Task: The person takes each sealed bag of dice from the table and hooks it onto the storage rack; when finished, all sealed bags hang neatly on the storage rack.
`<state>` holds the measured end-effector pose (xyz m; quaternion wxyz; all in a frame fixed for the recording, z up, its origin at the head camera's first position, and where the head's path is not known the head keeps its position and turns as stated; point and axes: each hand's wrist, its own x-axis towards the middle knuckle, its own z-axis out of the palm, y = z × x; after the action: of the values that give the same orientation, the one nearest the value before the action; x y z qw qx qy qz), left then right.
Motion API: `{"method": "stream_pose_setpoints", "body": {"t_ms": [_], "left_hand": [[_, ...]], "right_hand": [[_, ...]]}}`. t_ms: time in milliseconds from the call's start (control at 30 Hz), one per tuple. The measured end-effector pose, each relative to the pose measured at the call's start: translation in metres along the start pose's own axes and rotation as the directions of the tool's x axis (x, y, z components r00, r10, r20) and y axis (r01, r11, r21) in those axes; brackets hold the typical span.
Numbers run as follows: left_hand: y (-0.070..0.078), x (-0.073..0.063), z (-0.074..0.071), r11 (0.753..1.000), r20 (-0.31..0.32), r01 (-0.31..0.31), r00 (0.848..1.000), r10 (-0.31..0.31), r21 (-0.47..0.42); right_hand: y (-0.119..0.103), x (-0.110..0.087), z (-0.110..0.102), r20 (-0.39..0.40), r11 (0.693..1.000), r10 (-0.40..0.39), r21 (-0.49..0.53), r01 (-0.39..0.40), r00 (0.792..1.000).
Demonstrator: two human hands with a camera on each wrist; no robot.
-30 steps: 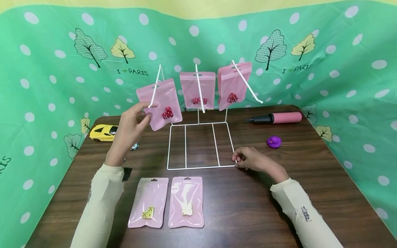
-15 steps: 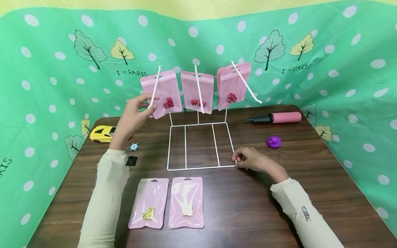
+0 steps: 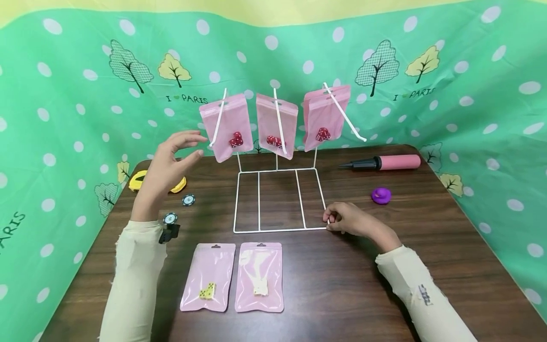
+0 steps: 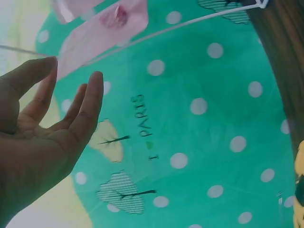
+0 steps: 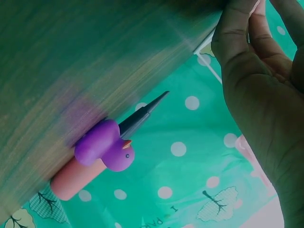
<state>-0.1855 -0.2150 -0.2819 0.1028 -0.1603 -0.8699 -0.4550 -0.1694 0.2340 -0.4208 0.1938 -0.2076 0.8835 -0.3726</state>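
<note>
A white wire rack (image 3: 279, 231) stands on the table with a hook at left, middle and right. From its left hook hangs a pink pouch (image 3: 235, 114) with red dice. A second pouch (image 3: 266, 118) with red dice hangs in the middle, and pink pouches (image 3: 315, 121) overlap on the right hook. My left hand (image 3: 164, 161) is just left of the left pouch, fingers extended and apart, holding nothing. With thumb and fingers my right hand (image 3: 352, 221) pinches the rack's front right corner. Flat before the rack lie a pouch with yellow dice (image 3: 209, 290) and one with white dice (image 3: 260, 287).
At right are a pink hand pump (image 3: 399, 162) with a black nozzle and a purple rubber duck (image 3: 381, 195). A yellow toy car (image 3: 137, 181), partly behind my left arm, and two poker chips (image 3: 188, 200) lie at left. A green dotted cloth (image 3: 273, 61) rises behind the table.
My left hand has raised the left pouch along its hook, let go of it and drawn back to the left. The hanging left and middle pouches have shifted. My right hand stays on the rack corner.
</note>
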Motion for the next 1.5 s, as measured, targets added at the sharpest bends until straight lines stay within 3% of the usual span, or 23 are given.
{"method": "stream_pose_setpoints", "body": {"t_ms": [133, 267, 467, 733, 867, 1067, 1300, 1367, 1500], "left_hand": [[0.012, -0.015, -0.005, 0.999, 0.071, -0.041, 0.997, 0.041, -0.002], [0.020, -0.035, -0.007, 0.996, 0.164, -0.091, 0.982, 0.091, -0.008], [0.024, -0.061, -0.005, 0.996, 0.291, -0.077, 0.953, 0.084, -0.036], [0.024, -0.086, -0.003, 0.985, 0.314, -0.173, 0.936, 0.162, 0.007], [0.019, -0.095, -0.002, 0.980, 0.351, -0.197, 0.917, 0.188, -0.010], [0.001, -0.113, 0.000, 0.991, 0.469, -0.131, 0.876, 0.112, 0.006], [-0.016, -0.137, 0.007, 0.998, 0.566, -0.007, 0.824, -0.032, 0.067], [-0.020, -0.144, 0.010, 0.997, 0.566, 0.005, 0.823, -0.051, 0.082], [-0.029, -0.156, 0.013, 0.993, 0.520, 0.007, 0.851, -0.067, 0.116]], "right_hand": [[0.001, 0.001, 0.000, 0.004, 1.000, 0.001, -0.002, -0.001, 1.000], [0.001, 0.000, 0.000, 0.004, 1.000, -0.002, -0.002, 0.002, 1.000], [0.000, -0.001, -0.002, 0.008, 1.000, 0.003, 0.009, -0.003, 1.000], [0.001, -0.002, -0.001, 0.004, 1.000, -0.003, 0.007, 0.003, 1.000], [0.002, -0.001, -0.001, 0.007, 1.000, -0.009, 0.006, 0.009, 1.000], [0.002, 0.001, -0.001, 0.000, 1.000, -0.017, -0.017, 0.017, 1.000], [0.001, 0.000, -0.002, 0.006, 1.000, -0.010, -0.017, 0.010, 1.000], [0.001, -0.001, -0.002, 0.008, 1.000, -0.007, -0.014, 0.008, 1.000], [-0.001, 0.000, -0.001, 0.006, 1.000, -0.007, -0.019, 0.007, 1.000]]}}
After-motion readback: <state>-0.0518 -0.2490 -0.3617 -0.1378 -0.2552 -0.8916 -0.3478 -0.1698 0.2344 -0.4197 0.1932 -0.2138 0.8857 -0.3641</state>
